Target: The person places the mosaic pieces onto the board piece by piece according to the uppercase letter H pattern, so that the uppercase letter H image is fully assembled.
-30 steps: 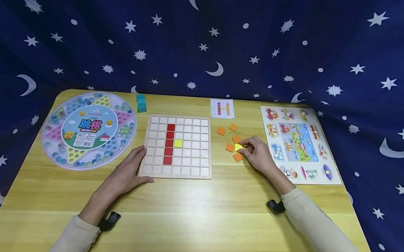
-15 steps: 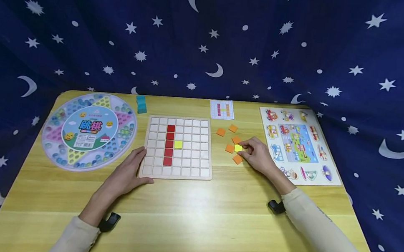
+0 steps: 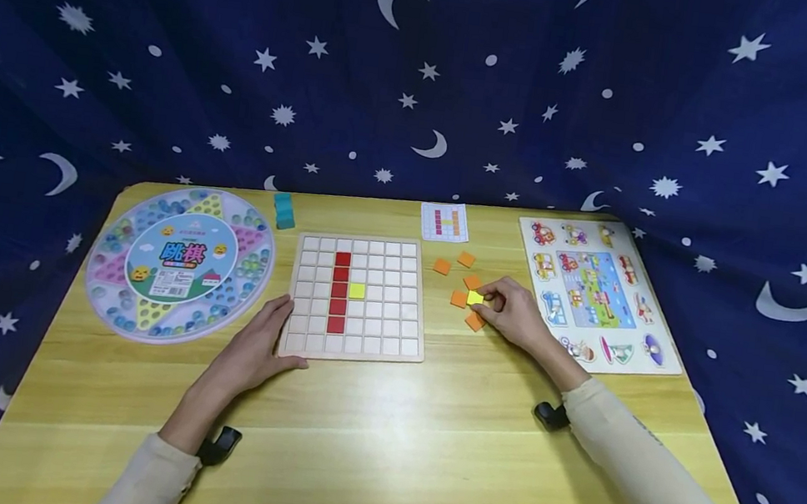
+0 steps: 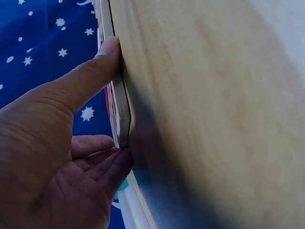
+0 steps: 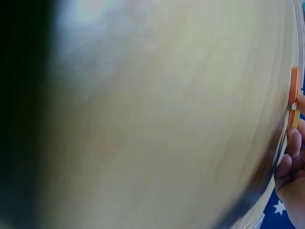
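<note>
In the head view my left hand [image 3: 257, 348] rests at the near-left corner of a wooden grid board [image 3: 392, 345]. Its fingers lie along the left edge and its thumb touches the near edge; the left wrist view shows this contact up close. On the board, several red tiles [image 3: 340, 290] form a column, with one yellow tile [image 3: 357, 291] to their right. Beyond the board's right side, my right hand [image 3: 515, 309] pinches another yellow tile [image 3: 475, 298] between thumb and fingers, among several loose orange tiles [image 3: 459, 299]. At the right wrist view's edge, only part of that hand shows.
A printed pattern card [image 3: 444, 222] lies behind the board, and teal pieces [image 3: 284, 210] sit at the back left. A round Chinese checkers set [image 3: 179, 256] occupies the left of the table [image 3: 378, 459]. On the right is a wooden picture puzzle [image 3: 632, 360].
The pinched yellow tile now looks slightly tilted among the orange tiles as the right fingers shift a little. My left hand stays at the board's corner. The head view drifts slightly.
</note>
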Tool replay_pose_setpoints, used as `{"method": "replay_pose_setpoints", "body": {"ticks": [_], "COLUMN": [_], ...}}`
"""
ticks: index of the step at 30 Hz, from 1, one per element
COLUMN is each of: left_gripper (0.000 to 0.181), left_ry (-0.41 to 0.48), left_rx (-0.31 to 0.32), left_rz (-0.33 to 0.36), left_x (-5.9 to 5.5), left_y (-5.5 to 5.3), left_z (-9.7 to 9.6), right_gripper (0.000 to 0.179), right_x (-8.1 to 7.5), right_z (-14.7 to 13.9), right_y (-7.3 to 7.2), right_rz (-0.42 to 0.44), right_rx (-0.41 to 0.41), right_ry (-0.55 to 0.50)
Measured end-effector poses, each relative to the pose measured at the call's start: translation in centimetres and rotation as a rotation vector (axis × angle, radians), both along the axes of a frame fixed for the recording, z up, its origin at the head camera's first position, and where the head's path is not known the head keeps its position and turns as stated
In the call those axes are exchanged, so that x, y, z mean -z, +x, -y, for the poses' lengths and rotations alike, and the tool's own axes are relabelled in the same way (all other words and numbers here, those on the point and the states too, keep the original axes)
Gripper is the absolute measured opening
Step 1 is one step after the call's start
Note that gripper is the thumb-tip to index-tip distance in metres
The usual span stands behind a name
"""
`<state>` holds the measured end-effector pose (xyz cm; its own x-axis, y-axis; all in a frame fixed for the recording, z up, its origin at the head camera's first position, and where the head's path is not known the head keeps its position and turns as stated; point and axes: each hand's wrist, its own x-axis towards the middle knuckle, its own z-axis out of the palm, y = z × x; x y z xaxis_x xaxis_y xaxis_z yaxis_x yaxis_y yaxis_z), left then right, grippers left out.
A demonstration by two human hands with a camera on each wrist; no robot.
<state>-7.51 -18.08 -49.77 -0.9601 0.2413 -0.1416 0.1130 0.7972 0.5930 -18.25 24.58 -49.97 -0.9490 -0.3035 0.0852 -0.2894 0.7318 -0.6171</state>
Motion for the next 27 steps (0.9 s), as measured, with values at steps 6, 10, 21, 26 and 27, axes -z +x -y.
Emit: {"method": "replay_pose_setpoints", "body": {"ticks": [6, 10, 21, 26, 27], "left_gripper": [0.103, 0.103, 0.104, 0.104, 0.104], "left_ry": [-0.007, -0.011, -0.011, -0.008, -0.008], "left_rx": [0.002, 0.002, -0.006, -0.005, -0.003], "left_rz": [-0.004, -0.006, 0.008, 0.004, 0.002], "left_x": [0.04, 0.07, 0.18, 0.23, 0.24], "left_y": [-0.04, -0.06, -0.06, -0.06, -0.06], "left_z": [-0.05, -0.04, -0.07, -0.05, -0.05], "right_gripper": [0.025, 0.025, 0.024, 0.024, 0.024], "right_x": [-0.12, -0.14, -0.23, -0.42, -0.47], "right_z": [0.1, 0.16, 0.26, 0.25, 0.26], "right_y": [-0.01, -0.06, -0.2, -0.34, -0.37], "right_rz": [0.0, -0.003, -0.011, -0.015, -0.015], "right_rx": [0.004, 0.003, 0.003, 0.003, 0.004], "right_ry": [0.0, 0.0, -0.001, -0.013, -0.017]}}
